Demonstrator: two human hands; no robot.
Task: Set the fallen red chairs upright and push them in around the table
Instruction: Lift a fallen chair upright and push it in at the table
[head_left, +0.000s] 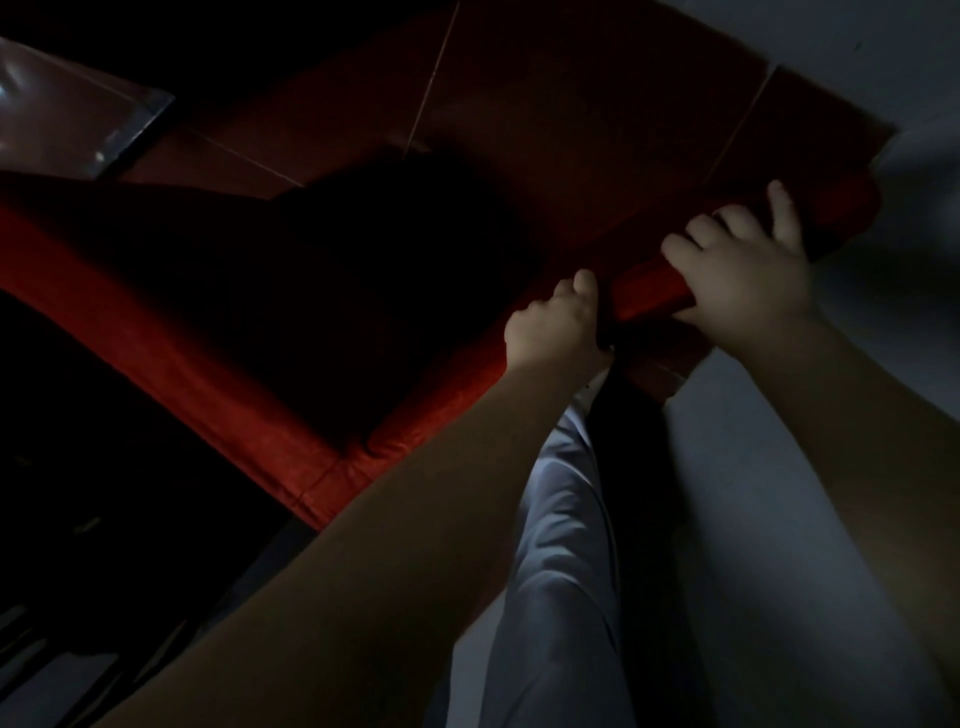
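Note:
A red upholstered chair (218, 364) fills the left and middle of the dim view, and I see it from close above. Its padded top edge runs diagonally from the lower left to the upper right. My left hand (553, 325) is closed around that edge near the middle. Just to the right, my right hand (743, 265) wraps the same edge, fingers curled over the top. The chair's legs are hidden, so I cannot tell whether it stands upright or leans.
A glass table corner (78, 114) shows at the upper left. Pale grey floor (779, 519) lies to the right and below. My leg in light trousers (561, 545) stands between my arms, close to the chair. The lower left is too dark to read.

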